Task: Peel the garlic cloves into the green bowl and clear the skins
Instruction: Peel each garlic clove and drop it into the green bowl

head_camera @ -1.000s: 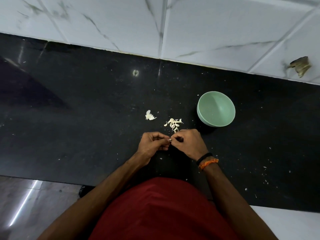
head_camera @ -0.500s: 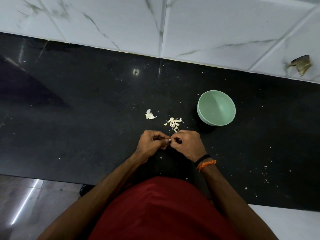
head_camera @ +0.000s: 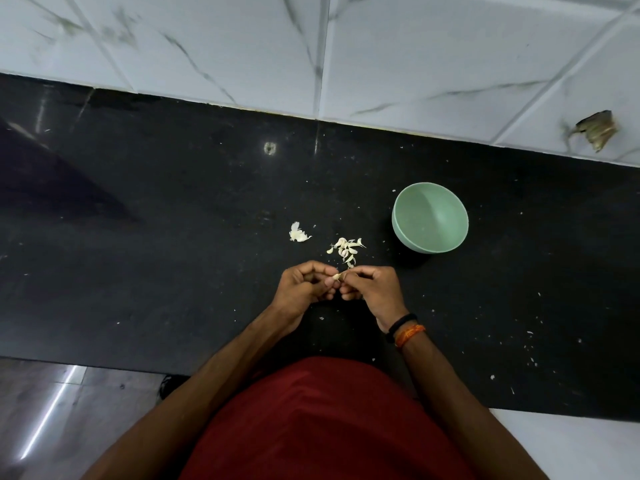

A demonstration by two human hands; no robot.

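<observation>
The garlic clove [head_camera: 336,277] sits between my two hands, above the near part of the black counter [head_camera: 173,237]. My left hand [head_camera: 304,289] pinches it from the left; my right hand [head_camera: 372,289] closes thumb and forefinger on its right end. Its long axis appears to run left to right, though too little of it shows to be sure. The green bowl [head_camera: 401,230] stands to the far right, nearer my right hand; I judge that hand should carry the peeled clove there. The pile of cloves and skins [head_camera: 346,249] lies just beyond my fingers. My fingers hide how much skin remains. The bowl looks empty.
</observation>
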